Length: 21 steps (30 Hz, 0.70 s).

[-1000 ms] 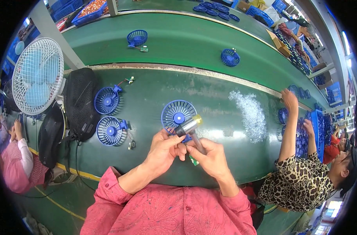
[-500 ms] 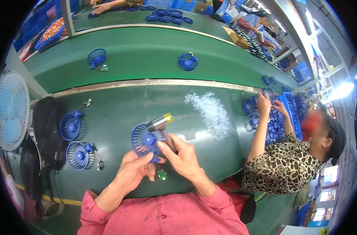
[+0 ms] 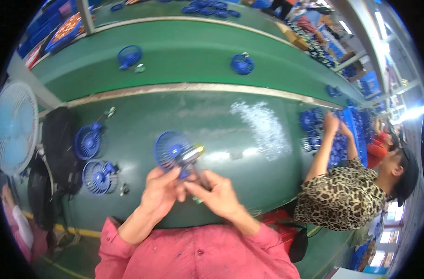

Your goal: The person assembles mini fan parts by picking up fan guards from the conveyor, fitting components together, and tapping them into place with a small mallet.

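This is a factory floor with an assembly line: a long green belt (image 3: 184,51) lies along the far edge of the worktop (image 3: 207,121), carrying blue fan frames (image 3: 242,65). Near the worktop's right end, a co-worker (image 3: 342,197) works beside a blue bin (image 3: 355,125), and metal posts (image 3: 85,16) rise beside the belt.

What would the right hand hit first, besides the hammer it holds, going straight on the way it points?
Probably the blue fan frame in the left hand, though the hammer overlaps it in view, so depth is unclear.
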{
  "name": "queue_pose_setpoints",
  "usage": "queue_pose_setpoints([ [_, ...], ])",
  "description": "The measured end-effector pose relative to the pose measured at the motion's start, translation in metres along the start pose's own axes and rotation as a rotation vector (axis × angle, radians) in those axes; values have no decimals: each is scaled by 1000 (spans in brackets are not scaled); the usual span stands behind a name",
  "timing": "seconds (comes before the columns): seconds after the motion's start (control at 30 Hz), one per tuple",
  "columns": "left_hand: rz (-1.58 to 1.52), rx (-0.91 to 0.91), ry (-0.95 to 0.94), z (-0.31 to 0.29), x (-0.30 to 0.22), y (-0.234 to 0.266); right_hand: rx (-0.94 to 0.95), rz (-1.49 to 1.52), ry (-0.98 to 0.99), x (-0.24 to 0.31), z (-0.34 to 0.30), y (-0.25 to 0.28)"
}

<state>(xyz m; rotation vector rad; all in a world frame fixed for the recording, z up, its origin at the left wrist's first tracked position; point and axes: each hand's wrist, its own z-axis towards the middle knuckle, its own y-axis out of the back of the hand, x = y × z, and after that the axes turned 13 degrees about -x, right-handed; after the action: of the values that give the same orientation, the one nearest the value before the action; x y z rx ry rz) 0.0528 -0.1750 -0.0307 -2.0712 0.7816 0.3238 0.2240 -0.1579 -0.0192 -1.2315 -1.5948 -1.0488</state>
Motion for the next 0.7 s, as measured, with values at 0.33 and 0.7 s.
queue_pose_setpoints([
  [0.33,42,4,-57,3,0,-1,-17,-396,270,18,6,17],
  [0.7,166,23,-149,3,-4,-3,-75,-553,493,27,8,29],
])
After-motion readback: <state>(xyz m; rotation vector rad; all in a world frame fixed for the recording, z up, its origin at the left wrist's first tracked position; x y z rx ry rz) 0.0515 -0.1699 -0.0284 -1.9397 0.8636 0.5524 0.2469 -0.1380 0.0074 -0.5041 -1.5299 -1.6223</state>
